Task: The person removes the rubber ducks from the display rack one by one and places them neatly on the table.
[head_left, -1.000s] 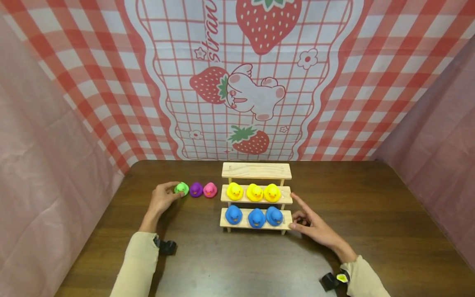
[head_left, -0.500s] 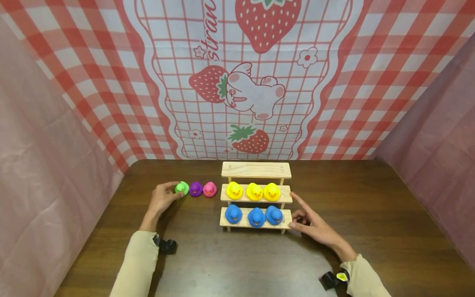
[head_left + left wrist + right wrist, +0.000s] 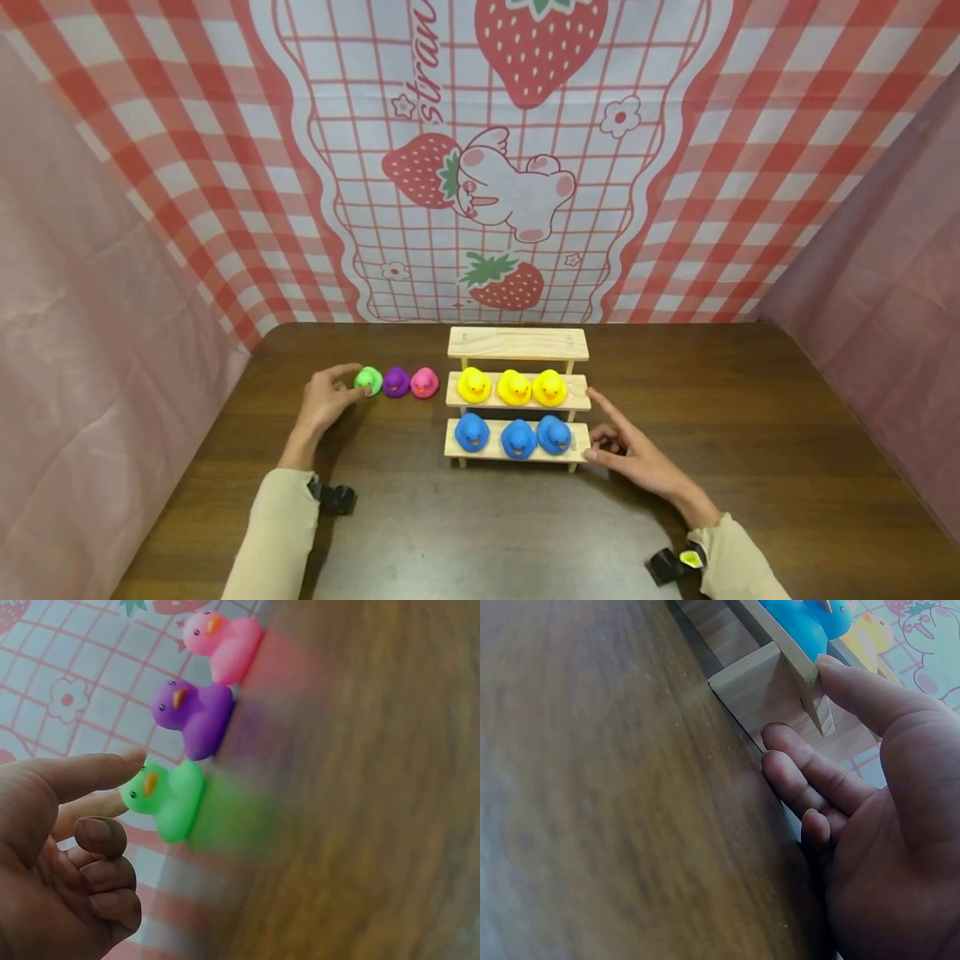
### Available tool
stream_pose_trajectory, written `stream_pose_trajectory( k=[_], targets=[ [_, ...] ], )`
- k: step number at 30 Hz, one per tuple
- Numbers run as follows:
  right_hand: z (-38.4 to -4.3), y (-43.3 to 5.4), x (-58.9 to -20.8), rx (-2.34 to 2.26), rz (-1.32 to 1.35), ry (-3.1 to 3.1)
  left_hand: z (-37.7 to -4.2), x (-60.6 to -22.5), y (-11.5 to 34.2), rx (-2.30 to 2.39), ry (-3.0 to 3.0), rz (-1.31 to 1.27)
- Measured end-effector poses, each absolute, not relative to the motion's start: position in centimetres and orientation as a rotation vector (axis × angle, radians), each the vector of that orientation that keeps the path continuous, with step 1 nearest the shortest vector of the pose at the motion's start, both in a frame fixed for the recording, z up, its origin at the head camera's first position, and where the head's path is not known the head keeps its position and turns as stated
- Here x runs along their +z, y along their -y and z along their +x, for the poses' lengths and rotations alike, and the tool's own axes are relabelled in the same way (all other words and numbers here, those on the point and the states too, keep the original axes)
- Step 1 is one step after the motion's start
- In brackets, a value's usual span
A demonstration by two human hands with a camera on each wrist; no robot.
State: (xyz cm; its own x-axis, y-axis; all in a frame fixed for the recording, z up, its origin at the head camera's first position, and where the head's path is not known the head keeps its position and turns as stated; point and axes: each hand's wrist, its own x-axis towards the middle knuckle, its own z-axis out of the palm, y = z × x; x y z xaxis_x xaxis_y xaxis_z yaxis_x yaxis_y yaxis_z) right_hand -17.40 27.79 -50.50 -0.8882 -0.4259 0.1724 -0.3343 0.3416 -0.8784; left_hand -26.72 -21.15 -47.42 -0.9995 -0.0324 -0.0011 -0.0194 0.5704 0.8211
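The left hand [image 3: 326, 403] stands with thumb and forefinger apart, one on each side of the head of a small light-green toy duck [image 3: 368, 382] with an orange bill; whether they press on it cannot be told. The remaining fingers curl toward the palm. The green duck sits upright on a dark-brown wood-grain counter [image 3: 480, 525], toward its rear left corner. Just beside it, in a row parallel to the rear edge, sit a purple toy duck [image 3: 396, 382] and, nearest the middle, a bright-pink toy duck [image 3: 424, 383].

The right hand [image 3: 637, 458] has its forefinger straight and its thumb extended, well apart, the tips at the right ends of two shelves of a pale wooden three-tier stand [image 3: 517, 343]; its other fingers bend loosely below and hold nothing. The stand occupies the middle of the counter near the rear edge. Its middle shelf bears three yellow toy ducks [image 3: 514, 388], its lowest three blue toy ducks [image 3: 518, 440]; on each, two ducks sit close together toward the right end and one apart near the left end.

Each forearm wears a beige sleeve [image 3: 279, 525] and, at the wrist, a black device [image 3: 337, 498]. Along the rear edge hangs a red-and-white checked cloth [image 3: 217, 158] printed with strawberries; plain pink cloth [image 3: 82, 333] hangs along the left and right edges.
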Motion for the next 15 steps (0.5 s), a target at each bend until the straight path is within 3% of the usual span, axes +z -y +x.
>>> stream_pose_trajectory(
  k=[15],
  targets=[
    [-17.5,-27.9,-50.7,-1.597,-0.720,-2.506,-25.3,-44.0,17.8,-1.438,2.673,-0.126]
  ],
)
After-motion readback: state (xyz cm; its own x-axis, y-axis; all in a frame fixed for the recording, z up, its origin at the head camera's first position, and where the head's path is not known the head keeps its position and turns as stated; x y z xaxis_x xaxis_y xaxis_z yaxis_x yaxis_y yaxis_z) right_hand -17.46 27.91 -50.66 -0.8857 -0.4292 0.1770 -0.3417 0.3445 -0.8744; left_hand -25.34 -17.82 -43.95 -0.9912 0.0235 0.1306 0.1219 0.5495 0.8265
